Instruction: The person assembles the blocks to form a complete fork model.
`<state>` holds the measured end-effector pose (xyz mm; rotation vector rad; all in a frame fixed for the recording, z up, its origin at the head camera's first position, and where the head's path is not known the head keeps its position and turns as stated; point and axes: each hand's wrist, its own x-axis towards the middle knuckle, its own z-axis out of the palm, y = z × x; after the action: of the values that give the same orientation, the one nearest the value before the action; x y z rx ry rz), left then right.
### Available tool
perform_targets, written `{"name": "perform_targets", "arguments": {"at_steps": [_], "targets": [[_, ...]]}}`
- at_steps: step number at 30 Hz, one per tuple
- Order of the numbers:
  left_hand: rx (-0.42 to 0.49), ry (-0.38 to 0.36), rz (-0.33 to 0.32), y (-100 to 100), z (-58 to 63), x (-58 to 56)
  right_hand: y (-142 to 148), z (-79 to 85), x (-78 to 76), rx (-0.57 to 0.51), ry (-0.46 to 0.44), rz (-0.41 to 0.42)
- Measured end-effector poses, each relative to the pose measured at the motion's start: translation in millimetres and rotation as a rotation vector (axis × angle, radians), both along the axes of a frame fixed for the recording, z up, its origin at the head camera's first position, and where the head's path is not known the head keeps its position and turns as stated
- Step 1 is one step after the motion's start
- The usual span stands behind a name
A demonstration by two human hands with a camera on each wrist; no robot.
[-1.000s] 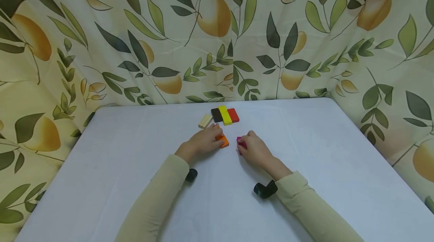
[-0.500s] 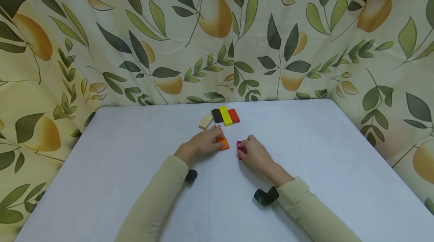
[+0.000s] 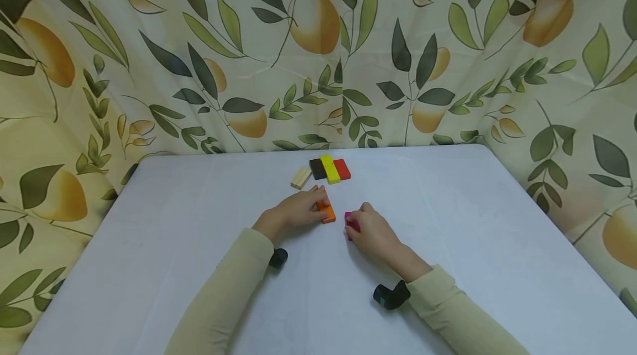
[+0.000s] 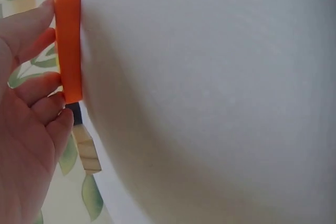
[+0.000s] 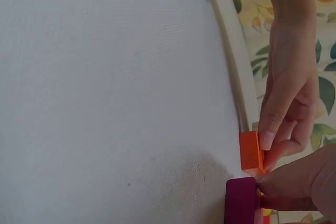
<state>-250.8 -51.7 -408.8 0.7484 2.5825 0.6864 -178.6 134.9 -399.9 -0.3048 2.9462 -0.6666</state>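
Low over the white table, my left hand (image 3: 297,210) holds an orange wooden block (image 3: 328,211), thumb at its near end and fingers toward its far end. The left wrist view has this orange block (image 4: 68,40) long and narrow beside the fingertips. My right hand (image 3: 375,233) pinches a magenta block (image 3: 352,224), a short gap to the right of the orange one. In the right wrist view the magenta block (image 5: 240,200) shows a flat face, its far part cut off by the frame's lower edge.
Beyond the hands lie a pale wood block (image 3: 301,178), a black block (image 3: 317,169), a yellow block (image 3: 330,170) and a red block (image 3: 342,169), the last three side by side. The white tabletop (image 3: 199,205) ends at a patterned curtain (image 3: 318,84) behind.
My right hand has drawn the magenta block toward me, down the head view. The left hand and the orange block have shifted only slightly nearer. The far blocks have stayed put.
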Motion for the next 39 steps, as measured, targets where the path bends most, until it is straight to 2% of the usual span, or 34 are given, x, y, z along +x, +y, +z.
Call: {"name": "perform_targets", "arguments": {"at_steps": [10,24,31,39], "targets": [[0.018,-0.043,-0.039,0.3,2.2,1.9,-3.0,0.6,11.2,0.0,0.036,0.015],[0.026,-0.044,-0.059,-1.9,3.0,6.5,-7.8,1.8,23.6,-0.016,0.041,0.04],[-0.004,-0.057,-0.073,-2.5,7.0,11.4,-8.1,2.0,28.6,-0.009,0.044,0.078],[-0.002,-0.054,-0.08,-2.9,3.8,13.0,-8.0,2.1,35.5,-0.015,0.067,0.102]]}}
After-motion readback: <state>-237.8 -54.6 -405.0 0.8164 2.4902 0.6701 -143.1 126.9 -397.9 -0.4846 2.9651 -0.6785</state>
